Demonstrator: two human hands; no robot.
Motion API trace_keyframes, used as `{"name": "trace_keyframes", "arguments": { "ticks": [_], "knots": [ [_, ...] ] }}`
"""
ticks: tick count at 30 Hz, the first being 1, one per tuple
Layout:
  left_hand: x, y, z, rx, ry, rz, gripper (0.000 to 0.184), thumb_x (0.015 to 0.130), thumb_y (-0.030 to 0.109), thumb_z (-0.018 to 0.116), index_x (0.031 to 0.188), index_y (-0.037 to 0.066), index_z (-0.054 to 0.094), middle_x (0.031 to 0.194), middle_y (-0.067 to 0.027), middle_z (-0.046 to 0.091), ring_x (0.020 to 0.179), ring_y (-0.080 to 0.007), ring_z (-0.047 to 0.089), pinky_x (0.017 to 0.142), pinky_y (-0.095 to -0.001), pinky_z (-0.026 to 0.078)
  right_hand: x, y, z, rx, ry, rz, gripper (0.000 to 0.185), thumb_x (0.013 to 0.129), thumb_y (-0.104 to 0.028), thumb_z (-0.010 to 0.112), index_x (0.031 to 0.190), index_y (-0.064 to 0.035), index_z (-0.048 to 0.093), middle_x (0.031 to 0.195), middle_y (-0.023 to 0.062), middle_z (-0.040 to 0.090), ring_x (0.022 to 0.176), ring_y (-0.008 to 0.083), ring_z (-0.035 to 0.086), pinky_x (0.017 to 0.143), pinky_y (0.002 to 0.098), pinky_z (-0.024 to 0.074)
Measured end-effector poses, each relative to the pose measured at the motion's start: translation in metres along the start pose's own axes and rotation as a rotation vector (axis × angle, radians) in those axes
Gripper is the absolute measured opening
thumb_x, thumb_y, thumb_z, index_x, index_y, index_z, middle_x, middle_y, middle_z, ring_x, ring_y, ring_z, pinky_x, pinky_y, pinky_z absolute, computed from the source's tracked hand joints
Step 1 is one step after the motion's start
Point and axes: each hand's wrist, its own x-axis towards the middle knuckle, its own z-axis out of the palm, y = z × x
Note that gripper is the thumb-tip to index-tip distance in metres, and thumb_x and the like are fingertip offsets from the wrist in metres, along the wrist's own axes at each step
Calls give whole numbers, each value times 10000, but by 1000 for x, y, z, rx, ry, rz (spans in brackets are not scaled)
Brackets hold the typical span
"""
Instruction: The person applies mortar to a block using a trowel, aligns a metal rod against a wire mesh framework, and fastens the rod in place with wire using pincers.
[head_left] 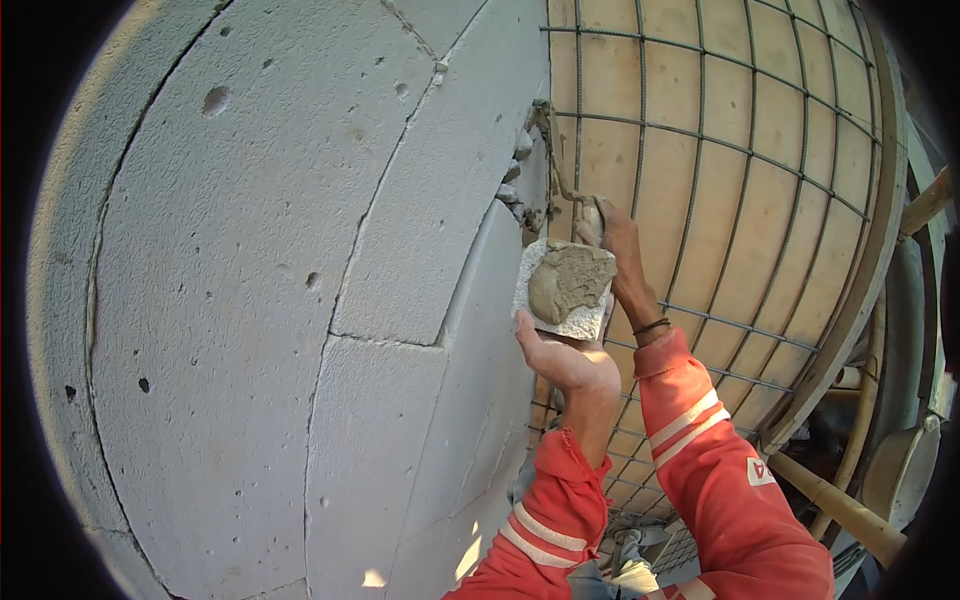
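My left hand [568,362] is closed around a small pale piece of aerated concrete block [530,280], gripping it from below with the thumb along its left side. A thick pat of wet grey mortar [572,282] covers much of the block's upper face. Just beyond the block, my right hand [622,248] is closed, its fingers partly hidden. A pale, mortar-smeared shape [590,222] shows at those fingers; I cannot make out what it is. Both hands are beside the wall's edge, where broken chips [512,172] and mortar [543,112] fill a gap.
A large grey block wall [240,220] with open joints takes up the left. To the right, a steel rebar grid [700,130] stands before tan boards [670,85] with a wooden edge [850,340]. Bamboo poles [840,505] cross the lower right.
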Motion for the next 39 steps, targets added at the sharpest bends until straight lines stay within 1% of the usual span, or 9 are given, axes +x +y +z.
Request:
{"name": "trace_keyframes", "arguments": {
  "ticks": [3, 16, 18, 23, 30, 32, 34, 36, 39],
  "knots": [
    [-6, 5, -6, 0, 11, -12, 597, 1001, 473, 352, 1444, 78, 415, 1370, -136, 521, 1152, -339, 568, 897, -519, 485, 14, -2, 25, -234, 25, -114, 367, 855, -192, 693, 1107, 57, 597, 920, 291, 642, 922, 487, 622, 790, 493, 505],
    [-27, -4, -8, 12, -46, -3, 612, 992, 484, 367, 1445, 77, 422, 1412, -141, 492, 1229, -338, 536, 947, -511, 479, -42, 30, 4, 416, -54, 29, 321, 850, -188, 691, 1064, 38, 615, 944, 272, 654, 902, 431, 655, 795, 472, 508],
    [-28, -5, -15, 21, -86, -25, 617, 991, 483, 367, 1447, 69, 416, 1408, -145, 491, 1223, -342, 539, 946, -514, 480, -22, 18, 8, -3, 58, 32, 327, 819, -150, 720, 1056, 43, 606, 920, 277, 652, 875, 453, 647, 775, 502, 507],
    [-22, -4, -33, 7, -172, -22, 625, 986, 482, 378, 1444, 58, 408, 1393, -154, 497, 1211, -348, 541, 929, -513, 491, -12, 24, 45, -128, 81, -219, 347, 820, -146, 709, 1082, 50, 593, 945, 297, 652, 900, 488, 619, 765, 494, 513],
    [-31, -11, -34, 21, -167, 30, 635, 979, 496, 396, 1446, 65, 407, 1391, -138, 505, 1210, -348, 541, 924, -537, 494, -88, 28, -9, 484, -201, -80, 357, 812, -139, 711, 1096, 43, 594, 926, 268, 663, 895, 453, 642, 775, 464, 520],
    [-32, -12, -38, 20, -169, 17, 623, 984, 489, 391, 1445, 71, 411, 1393, -134, 507, 1213, -344, 541, 926, -541, 492, -103, 28, -18, 301, -134, -150, 361, 809, -137, 712, 1100, 42, 594, 921, 259, 666, 894, 443, 648, 778, 455, 522],
    [-35, -10, -41, 18, -164, -4, 611, 989, 483, 385, 1445, 77, 415, 1394, -130, 510, 1216, -340, 541, 928, -546, 491, -130, 17, -43, 18, -91, -221, 343, 873, -174, 686, 1133, 32, 597, 890, 189, 678, 811, 295, 671, 715, 379, 534],
    [-36, -4, -46, -22, -235, -48, 587, 1030, 421, 438, 1444, 8, 397, 1442, -144, 481, 1309, -291, 495, 1071, -452, 418, -167, -3, -76, 91, -139, 471, 328, 951, -240, 634, 1162, 9, 608, 861, 105, 652, 761, 148, 629, 636, 313, 518],
    [-30, -1, -59, -6, -260, -61, 586, 1039, 429, 429, 1462, 25, 394, 1455, -136, 478, 1303, -289, 505, 1069, -447, 424, -221, 0, -120, 106, 8, 342, 337, 994, -279, 584, 1188, -4, 597, 835, 62, 617, 674, 95, 585, 565, 273, 483]
  ]
}}
